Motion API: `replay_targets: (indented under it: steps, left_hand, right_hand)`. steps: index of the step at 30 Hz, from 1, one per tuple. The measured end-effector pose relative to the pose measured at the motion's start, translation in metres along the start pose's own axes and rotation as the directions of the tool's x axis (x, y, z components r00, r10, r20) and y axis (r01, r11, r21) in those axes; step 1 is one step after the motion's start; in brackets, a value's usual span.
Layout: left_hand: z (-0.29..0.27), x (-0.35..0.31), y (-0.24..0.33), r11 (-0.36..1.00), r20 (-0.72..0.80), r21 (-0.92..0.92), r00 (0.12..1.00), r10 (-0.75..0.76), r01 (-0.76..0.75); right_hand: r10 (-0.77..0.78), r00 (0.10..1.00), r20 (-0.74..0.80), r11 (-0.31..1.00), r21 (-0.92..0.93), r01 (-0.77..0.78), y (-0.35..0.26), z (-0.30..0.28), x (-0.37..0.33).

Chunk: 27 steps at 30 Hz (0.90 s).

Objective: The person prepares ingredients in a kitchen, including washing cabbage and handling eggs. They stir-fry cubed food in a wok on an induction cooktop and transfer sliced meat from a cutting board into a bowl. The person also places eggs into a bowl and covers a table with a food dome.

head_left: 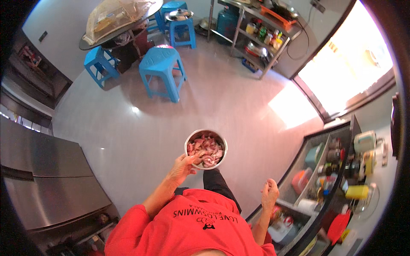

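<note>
My left hand (183, 167) grips the near left rim of a round stainless steel bowl (226, 149), with the thumb over the edge. Sliced raw meat (207, 147), pink and red, fills much of the bowl. The bowl is held out over the floor in front of my red shirt (192, 230). Off to the right, my right hand (270, 193) is raised with its fingers curled in. Nothing shows in it, and it is nearest to the counter with open drawers.
Blue plastic stools (162, 64) stand ahead by a round table (85, 42) under a mesh food cover. A metal rack (260, 47) holds bottles and pans at the back. Open drawers (290, 170) line the right side; a steel refrigerator (55, 187) stands left.
</note>
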<state>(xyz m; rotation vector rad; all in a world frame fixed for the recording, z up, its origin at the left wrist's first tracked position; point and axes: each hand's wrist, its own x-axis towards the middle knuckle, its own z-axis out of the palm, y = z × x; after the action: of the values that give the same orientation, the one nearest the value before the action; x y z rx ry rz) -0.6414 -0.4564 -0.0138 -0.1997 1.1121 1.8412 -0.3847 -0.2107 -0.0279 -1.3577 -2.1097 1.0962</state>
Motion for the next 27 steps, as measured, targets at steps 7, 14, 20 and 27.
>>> replay_targets:
  steps: [7, 14, 20, 27]
  left_hand:
    - [-0.004, 0.093, 0.1, 0.978, -0.157, -0.074, 0.97, 0.184, -0.197]
    - [-0.003, 0.182, 0.192, 0.902, -0.236, -0.157, 0.903, 0.36, -0.401]
    - [-0.018, 0.279, 0.302, 0.917, -0.223, -0.101, 0.907, 0.357, -0.385]
    - [0.004, 0.417, 0.416, 0.944, -0.063, -0.109, 0.95, 0.306, -0.311]
  right_hand:
    - [-0.263, 0.957, 0.123, 0.946, -0.161, 0.281, -0.113, 0.073, 0.191]
    - [-0.517, 0.738, 0.433, 0.823, 0.015, 0.568, -0.26, 0.216, 0.311]
    - [-0.472, 0.658, 0.586, 0.779, -0.073, 0.623, -0.306, 0.298, 0.39]
    - [-0.201, 0.833, 0.516, 0.873, -0.292, 0.391, -0.311, 0.321, 0.482]
